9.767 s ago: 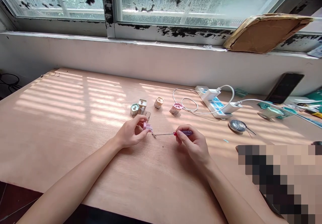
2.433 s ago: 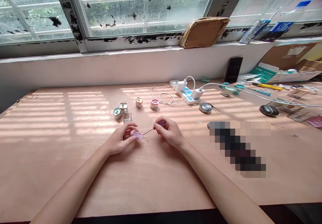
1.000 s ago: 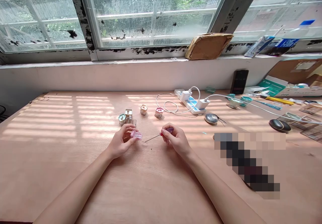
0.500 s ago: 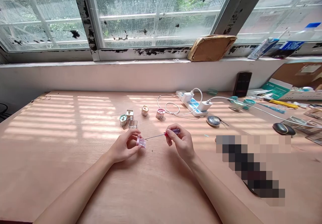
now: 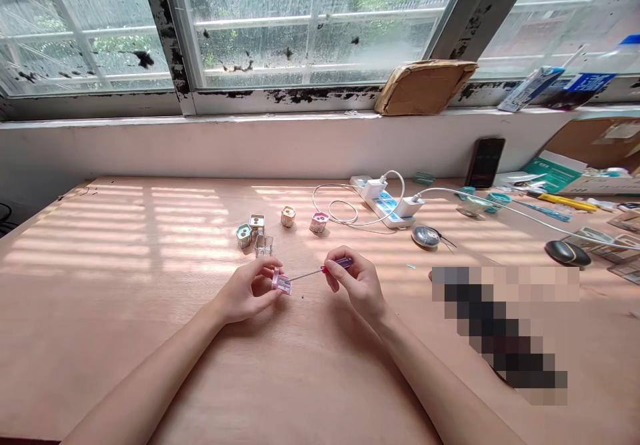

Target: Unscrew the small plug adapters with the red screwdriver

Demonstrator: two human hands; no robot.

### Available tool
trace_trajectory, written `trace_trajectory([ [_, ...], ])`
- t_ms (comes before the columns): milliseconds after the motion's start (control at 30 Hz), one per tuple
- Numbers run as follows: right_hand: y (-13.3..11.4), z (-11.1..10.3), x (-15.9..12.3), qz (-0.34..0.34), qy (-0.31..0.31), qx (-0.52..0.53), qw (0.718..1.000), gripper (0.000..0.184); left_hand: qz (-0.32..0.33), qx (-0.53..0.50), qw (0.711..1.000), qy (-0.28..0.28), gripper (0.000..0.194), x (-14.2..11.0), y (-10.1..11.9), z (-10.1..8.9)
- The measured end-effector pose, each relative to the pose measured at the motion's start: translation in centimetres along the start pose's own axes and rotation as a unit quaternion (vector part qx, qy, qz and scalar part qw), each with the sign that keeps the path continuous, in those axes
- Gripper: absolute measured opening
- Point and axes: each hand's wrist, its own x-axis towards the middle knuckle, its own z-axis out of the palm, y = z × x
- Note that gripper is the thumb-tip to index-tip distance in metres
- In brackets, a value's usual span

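Note:
My left hand (image 5: 246, 291) pinches a pink pencil sharpener insert (image 5: 283, 285) between thumb and fingers, just above the table. In my right hand (image 5: 356, 281) is a screwdriver (image 5: 341, 264) with a dark purple handle and a red collar. Its thin shaft points left, and the tip meets the face of the sharpener. A tiny dark piece, perhaps a screw (image 5: 303, 297), lies on the wood below the shaft. Beyond my left fingers stands a clear container (image 5: 263, 245), partly hidden by them.
Green (image 5: 244, 235), yellow (image 5: 257, 224), cream (image 5: 288, 216) and pink two-hole sharpeners (image 5: 319, 222) stand behind my hands. Right of them lie a power strip (image 5: 383, 206) with a white cable, a round tin (image 5: 425, 237), a black mouse (image 5: 567, 253) and a yellow cutter (image 5: 570, 201).
The screwdriver and my right hand have shifted slightly left, bringing the tip further over the sharpener. My left hand keeps its grip. The camera view has tilted a little.

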Motion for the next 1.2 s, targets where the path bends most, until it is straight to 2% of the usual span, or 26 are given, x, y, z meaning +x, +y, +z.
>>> trace_trajectory([
  [167,0.02,-0.13,-0.03,-0.001,-0.005,0.007,1.000,0.031,0.071,0.059,0.996,-0.019,0.018,0.33,0.30,-0.25],
  [300,0.05,-0.15,0.00,0.001,-0.008,0.008,1.000,0.030,0.093,0.069,0.993,-0.024,0.016,0.46,0.38,-0.22],
  [767,0.18,0.01,0.34,0.028,0.001,0.012,1.000,0.045,0.090,0.090,0.991,-0.043,0.008,0.38,0.79,-0.05],
  [1200,0.39,0.05,0.32,0.039,-0.006,0.021,0.999,0.043,0.082,0.100,0.990,-0.055,0.007,0.42,0.87,-0.07],
])
